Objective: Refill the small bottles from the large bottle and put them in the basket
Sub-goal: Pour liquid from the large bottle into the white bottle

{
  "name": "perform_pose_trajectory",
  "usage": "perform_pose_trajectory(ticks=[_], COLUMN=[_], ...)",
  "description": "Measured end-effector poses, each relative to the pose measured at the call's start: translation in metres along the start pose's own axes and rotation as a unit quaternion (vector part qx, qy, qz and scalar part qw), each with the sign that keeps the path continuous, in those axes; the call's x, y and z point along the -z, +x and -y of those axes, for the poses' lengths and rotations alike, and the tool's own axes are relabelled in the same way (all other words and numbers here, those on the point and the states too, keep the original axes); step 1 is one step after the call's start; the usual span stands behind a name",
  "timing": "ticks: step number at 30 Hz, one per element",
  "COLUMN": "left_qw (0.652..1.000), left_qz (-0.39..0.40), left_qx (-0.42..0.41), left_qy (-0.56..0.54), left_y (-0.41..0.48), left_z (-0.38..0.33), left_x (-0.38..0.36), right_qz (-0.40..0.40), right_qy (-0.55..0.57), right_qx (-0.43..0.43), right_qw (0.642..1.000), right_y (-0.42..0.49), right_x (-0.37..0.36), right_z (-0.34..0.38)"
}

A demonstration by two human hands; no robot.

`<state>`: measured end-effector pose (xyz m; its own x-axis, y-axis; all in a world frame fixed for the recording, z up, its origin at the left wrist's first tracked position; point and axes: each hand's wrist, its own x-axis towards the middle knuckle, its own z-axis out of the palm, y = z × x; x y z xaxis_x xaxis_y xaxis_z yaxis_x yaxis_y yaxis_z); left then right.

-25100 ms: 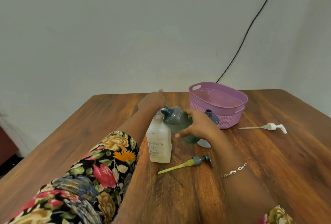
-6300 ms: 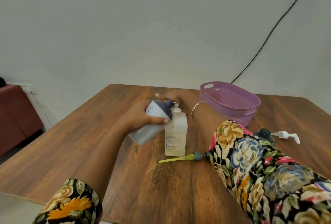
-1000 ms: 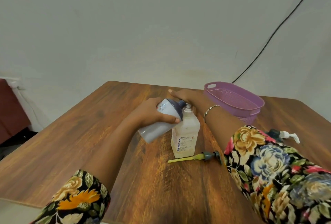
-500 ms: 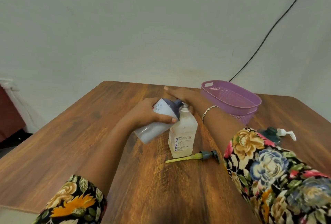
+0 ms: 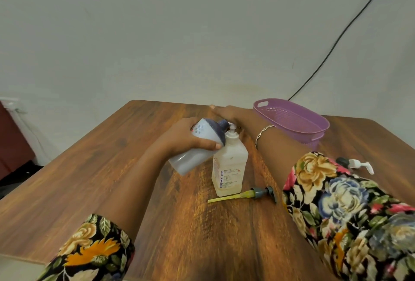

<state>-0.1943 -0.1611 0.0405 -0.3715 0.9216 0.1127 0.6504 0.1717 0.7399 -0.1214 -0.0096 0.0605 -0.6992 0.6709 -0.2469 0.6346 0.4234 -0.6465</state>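
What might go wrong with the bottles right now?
The left hand holds the small white bottle tilted at the pump spout of the large bottle; liquid may miss its narrow neck and drip onto the table. The right hand seems to press that pump, so the large bottle might tip. The right sleeve hangs near the loose pump and may knock it.

The small white bottle [image 5: 193, 150] with its dark purple shoulder lay tilted in the left hand [image 5: 185, 140], neck at the pump spout of the large bottle [image 5: 230, 168]. That stood upright on the bench [image 5: 107, 181]. The purple basket [image 5: 298, 121] sat farther right.
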Motion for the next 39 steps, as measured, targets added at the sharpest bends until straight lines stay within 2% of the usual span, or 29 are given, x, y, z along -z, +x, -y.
perform_pose_trajectory(ticks=[5, 7, 11, 16, 21, 25, 26, 29, 30, 34, 38, 39], left_qw=[1.000, 1.000, 1.000, 1.000, 1.000, 0.999, 0.999, 1.000, 1.000, 1.000, 0.999, 0.999], left_qz=[0.013, 0.012, -0.002, -0.001, 0.016, 0.030, 0.029, 0.015, 0.010, 0.015, 0.030, 0.031], left_qx=[-0.001, -0.002, -0.004, -0.005, -0.008, -0.008, -0.008, -0.011, -0.014, -0.005, -0.007, -0.010], left_qy=[0.018, 0.015, -0.004, 0.005, 0.008, 0.020, 0.021, -0.004, -0.003, 0.012, 0.016, 0.018], left_y=[-0.001, -0.003, -0.002, 0.000, 0.000, 0.002, 0.002, 0.000, 0.001, 0.002, 0.001, 0.002], left_z=[0.002, 0.001, -0.003, -0.005, 0.004, 0.002, 0.001, -0.004, -0.005, -0.005, 0.000, 0.000], left_x=[-0.001, 0.000, 0.003, 0.003, -0.002, 0.002, 0.003, 0.005, 0.005, 0.005, 0.001, 0.001], right_qz=[-0.042, -0.037, 0.025, 0.014, -0.011, -0.010, -0.003, 0.024, 0.038, 0.023, 0.030, 0.021], right_qy=[-0.086, -0.065, 0.012, -0.043, -0.031, -0.091, -0.087, 0.074, 0.084, 0.043, -0.139, -0.154], right_qx=[-0.010, -0.004, -0.016, -0.037, -0.083, -0.058, -0.048, -0.031, -0.035, -0.042, -0.042, -0.044], right_qw=[0.995, 0.997, 0.999, 0.998, 0.996, 0.994, 0.995, 0.996, 0.995, 0.998, 0.989, 0.987], right_y=[0.000, -0.002, -0.012, -0.007, -0.002, -0.004, -0.006, -0.015, -0.019, -0.013, -0.011, -0.010], right_x=[-0.004, -0.003, 0.011, 0.004, -0.004, -0.005, -0.002, 0.006, 0.007, 0.002, -0.003, -0.003], right_z=[0.002, 0.005, 0.016, 0.016, 0.008, 0.010, 0.009, 0.011, 0.012, 0.014, 0.013, 0.013])
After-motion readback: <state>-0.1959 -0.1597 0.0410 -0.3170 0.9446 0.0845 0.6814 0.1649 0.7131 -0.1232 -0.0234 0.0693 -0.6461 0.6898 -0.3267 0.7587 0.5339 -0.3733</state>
